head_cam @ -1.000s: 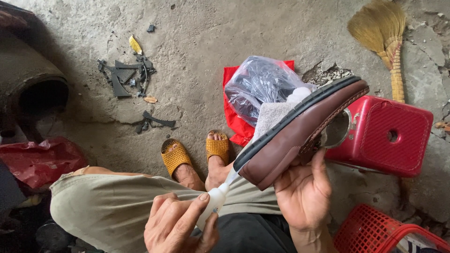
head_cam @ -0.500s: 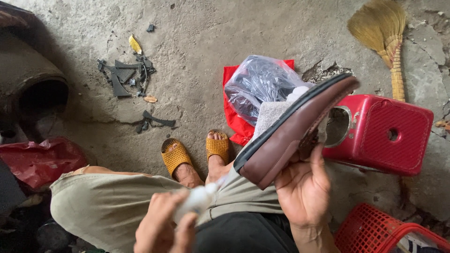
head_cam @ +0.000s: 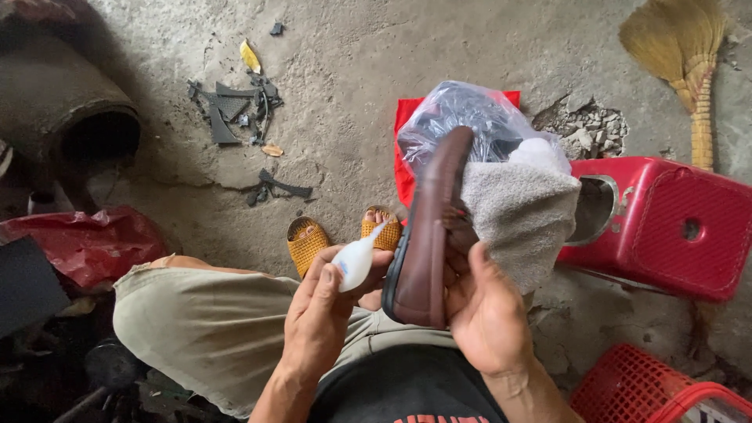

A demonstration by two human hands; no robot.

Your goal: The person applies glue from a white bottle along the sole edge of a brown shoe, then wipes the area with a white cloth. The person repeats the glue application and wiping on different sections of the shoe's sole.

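Note:
My right hand (head_cam: 487, 313) grips a brown leather shoe (head_cam: 427, 235) turned on its side, with its dark sole edge facing left. A grey cloth (head_cam: 517, 215) is stuffed in the shoe's opening. My left hand (head_cam: 319, 313) holds a small white squeeze bottle (head_cam: 356, 260), whose thin nozzle points up and right at the sole's edge. Both hands are above my lap, over my khaki trouser leg (head_cam: 204, 321).
A clear plastic bag (head_cam: 470, 117) of dark things lies on a red cloth. A red plastic stool (head_cam: 666, 223) lies tipped over at right, a red basket (head_cam: 650, 388) below it, a straw broom (head_cam: 689, 63) above. Black scraps (head_cam: 235, 106) litter the concrete floor.
The shoe has been rotated from lying slanted to standing on its side edge. My left hand has risen and brought the bottle's nozzle up to the sole.

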